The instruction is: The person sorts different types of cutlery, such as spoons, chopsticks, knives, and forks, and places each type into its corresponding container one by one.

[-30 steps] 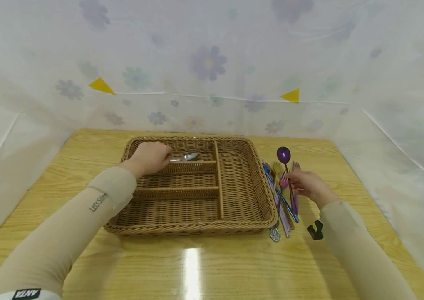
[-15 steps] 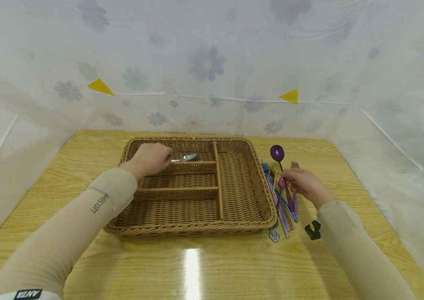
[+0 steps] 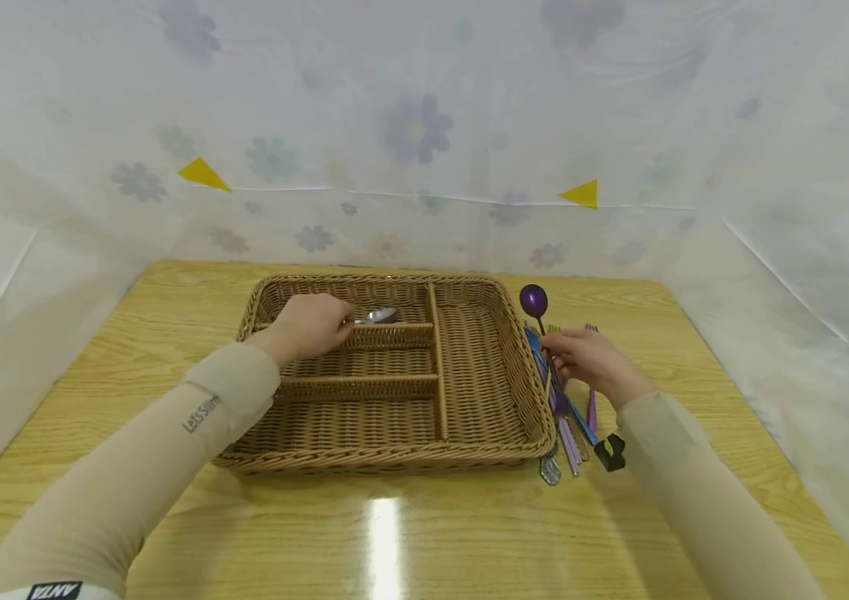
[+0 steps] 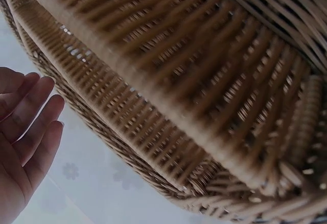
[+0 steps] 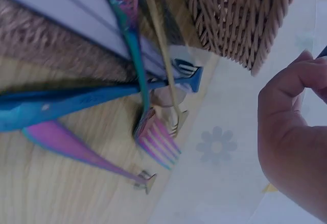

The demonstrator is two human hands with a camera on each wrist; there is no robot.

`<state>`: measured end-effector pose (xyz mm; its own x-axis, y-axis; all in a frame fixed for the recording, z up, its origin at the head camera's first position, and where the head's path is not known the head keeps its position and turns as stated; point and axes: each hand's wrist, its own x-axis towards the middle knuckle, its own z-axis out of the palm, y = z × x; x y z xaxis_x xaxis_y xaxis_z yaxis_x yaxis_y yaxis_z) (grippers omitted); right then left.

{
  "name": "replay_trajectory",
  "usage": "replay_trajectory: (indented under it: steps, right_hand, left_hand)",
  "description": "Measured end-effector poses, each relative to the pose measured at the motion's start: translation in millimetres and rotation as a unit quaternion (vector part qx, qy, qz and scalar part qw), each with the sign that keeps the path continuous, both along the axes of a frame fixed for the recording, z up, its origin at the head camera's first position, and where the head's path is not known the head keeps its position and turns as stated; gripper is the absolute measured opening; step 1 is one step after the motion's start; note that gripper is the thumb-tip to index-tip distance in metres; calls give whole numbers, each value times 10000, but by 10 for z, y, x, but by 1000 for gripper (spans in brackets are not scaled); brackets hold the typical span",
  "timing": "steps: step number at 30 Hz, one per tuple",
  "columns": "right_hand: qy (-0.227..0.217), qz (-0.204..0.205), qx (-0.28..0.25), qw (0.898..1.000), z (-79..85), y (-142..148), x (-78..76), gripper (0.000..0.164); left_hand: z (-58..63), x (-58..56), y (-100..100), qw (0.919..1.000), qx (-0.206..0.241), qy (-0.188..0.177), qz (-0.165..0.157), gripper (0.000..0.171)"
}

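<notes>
My right hand (image 3: 595, 360) pinches a purple spoon (image 3: 533, 301) by its handle, bowl upward, over the cutlery beside the basket's right edge. In the right wrist view only that curled hand (image 5: 288, 124) shows, not the spoon's bowl. My left hand (image 3: 313, 323) hovers over the back left of the divided wicker basket (image 3: 478, 375), close to a silver spoon (image 3: 379, 316) in the back compartment. The left wrist view shows its fingers (image 4: 38, 119) loosely bent, holding nothing, beside the woven dividers.
Mixed cutlery lies on the wooden table (image 3: 454, 533) right of the basket, including a blue fork (image 5: 66, 104), a pinkish fork (image 5: 158, 141) and a purple-handled piece (image 5: 82, 145). An ornate silver handle (image 3: 550, 468) sticks out in front. A floral curtain (image 3: 424, 200) encloses the table.
My right hand has moved left with the purple spoon, away from the far side of the cutlery and nearer the basket. My left hand has shifted slightly right.
</notes>
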<state>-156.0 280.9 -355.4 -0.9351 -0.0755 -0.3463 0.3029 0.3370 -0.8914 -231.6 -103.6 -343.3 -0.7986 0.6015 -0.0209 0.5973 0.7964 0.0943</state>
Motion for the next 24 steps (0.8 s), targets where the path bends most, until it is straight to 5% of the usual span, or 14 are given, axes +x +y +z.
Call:
replay_trajectory:
  steps: [10,24]
  right_hand:
    - [-65,290,9,9996,99,-355,-118,48]
    - [-91,418,181,9989,238,-718,-221,44]
  left_hand:
    - [-19,146,192,9989,288,-27,-365,20]
    - [27,358,437,9975,127,-253,-652,21]
